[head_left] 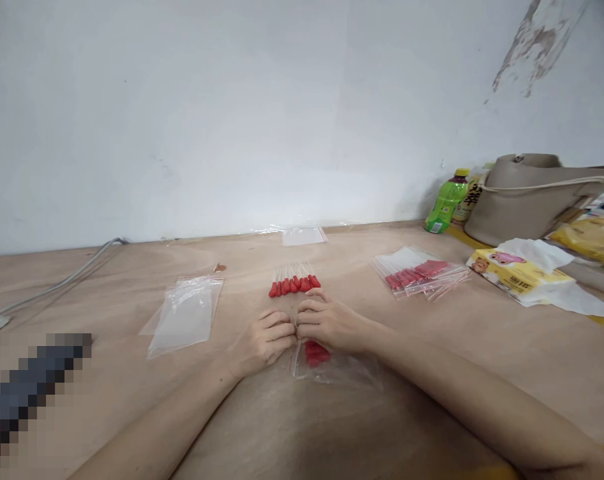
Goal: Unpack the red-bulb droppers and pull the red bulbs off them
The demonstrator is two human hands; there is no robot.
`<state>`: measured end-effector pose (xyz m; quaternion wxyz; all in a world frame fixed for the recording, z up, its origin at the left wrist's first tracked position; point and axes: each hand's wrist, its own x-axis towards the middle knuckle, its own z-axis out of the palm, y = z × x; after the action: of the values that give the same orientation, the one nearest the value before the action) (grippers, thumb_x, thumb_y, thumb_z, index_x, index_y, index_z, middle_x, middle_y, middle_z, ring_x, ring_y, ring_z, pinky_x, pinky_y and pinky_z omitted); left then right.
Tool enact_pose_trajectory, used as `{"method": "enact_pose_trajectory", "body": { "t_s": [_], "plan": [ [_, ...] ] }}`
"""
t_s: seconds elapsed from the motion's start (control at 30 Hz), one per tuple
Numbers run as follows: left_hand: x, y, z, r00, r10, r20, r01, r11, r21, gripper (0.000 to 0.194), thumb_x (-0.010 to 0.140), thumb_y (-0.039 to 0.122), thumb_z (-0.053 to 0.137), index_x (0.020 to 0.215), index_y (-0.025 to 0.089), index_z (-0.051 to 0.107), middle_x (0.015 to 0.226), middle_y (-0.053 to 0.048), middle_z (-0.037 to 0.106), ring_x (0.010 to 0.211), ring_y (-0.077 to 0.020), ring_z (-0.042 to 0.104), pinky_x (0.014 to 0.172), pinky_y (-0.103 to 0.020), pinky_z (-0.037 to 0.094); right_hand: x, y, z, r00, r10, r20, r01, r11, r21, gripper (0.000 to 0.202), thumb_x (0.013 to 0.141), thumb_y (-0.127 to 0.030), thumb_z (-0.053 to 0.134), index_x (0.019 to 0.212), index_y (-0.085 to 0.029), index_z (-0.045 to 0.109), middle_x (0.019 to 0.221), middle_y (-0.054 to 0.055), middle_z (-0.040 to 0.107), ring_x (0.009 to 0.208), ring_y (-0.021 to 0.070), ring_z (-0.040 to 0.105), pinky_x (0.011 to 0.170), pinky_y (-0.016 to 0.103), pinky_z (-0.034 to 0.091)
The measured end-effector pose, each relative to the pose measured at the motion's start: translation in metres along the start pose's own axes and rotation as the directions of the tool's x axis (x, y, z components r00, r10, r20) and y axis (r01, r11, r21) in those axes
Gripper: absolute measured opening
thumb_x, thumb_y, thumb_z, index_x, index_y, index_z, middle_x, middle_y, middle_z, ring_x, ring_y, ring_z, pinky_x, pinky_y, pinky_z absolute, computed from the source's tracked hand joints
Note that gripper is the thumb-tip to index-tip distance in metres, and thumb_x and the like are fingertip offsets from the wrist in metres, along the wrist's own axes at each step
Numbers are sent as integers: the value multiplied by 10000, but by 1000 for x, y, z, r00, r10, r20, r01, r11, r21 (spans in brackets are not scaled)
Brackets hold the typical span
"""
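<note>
My left hand [266, 341] and my right hand [332, 323] meet at the middle of the table, fingertips pinched together. Between them they grip the upper left corner of a clear zip bag [349, 373]. Through its film, red tips [316, 353] show below my right hand; the rest of those pieces is hidden. Just beyond my fingers lies a row of thin pale sticks with red tips [293, 285], side by side, tips toward me. The index finger of my right hand rests close to the right end of that row.
Flat clear bags [185, 317] lie to the left, and a pile of filled bags [415, 272] to the right. Another bag [303, 236] is by the wall. A tissue pack [519, 273], green bottle [448, 203] and beige handbag [519, 200] stand right. A cable [77, 272] runs left.
</note>
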<state>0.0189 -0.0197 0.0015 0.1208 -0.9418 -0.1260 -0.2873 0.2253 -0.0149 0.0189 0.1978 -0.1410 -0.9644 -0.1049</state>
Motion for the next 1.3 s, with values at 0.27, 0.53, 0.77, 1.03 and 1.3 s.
{"method": "enact_pose_trajectory", "body": {
  "t_s": [0.27,0.53,0.77,1.03,1.3],
  "plan": [
    [0,1,-2,998,-46,-36,46,999,-19,163,837,155,446,800,191,601,774,-25,645,838,-166,538,734,-314,415,3,-16,-1,999,44,-7,-43,993,111,138,843,-268,469,810,-217,593,819,5,568,830,137,440,843,332,256],
    [-4,1,-1,988,-140,-59,137,989,-53,113,813,149,506,830,189,610,808,-36,629,800,-158,537,691,-293,441,1,-14,9,991,79,-109,-71,994,78,156,846,-188,429,769,-196,565,756,-3,582,773,128,433,817,322,251],
    [-6,6,-3,995,-2,-99,-3,999,-54,146,832,164,495,899,221,611,787,-23,643,767,-138,563,650,-269,451,-5,-11,15,986,59,-157,-58,998,15,172,836,-152,410,752,-198,554,751,0,575,765,131,432,803,324,253],
    [-5,4,-8,993,115,16,-115,993,17,196,853,106,413,835,174,597,778,-41,660,806,-153,580,730,-299,441,-5,-7,11,998,-21,-55,18,999,-50,187,850,-131,376,775,-199,533,784,-11,583,811,130,441,909,375,220],
    [-9,2,-16,985,-47,167,74,984,-162,180,831,90,432,887,173,582,888,-49,649,910,-174,541,771,-300,430,-6,-1,-9,999,50,14,-51,996,69,121,822,-141,449,870,-197,544,959,6,619,999,153,440,945,365,231]
  ]
}}
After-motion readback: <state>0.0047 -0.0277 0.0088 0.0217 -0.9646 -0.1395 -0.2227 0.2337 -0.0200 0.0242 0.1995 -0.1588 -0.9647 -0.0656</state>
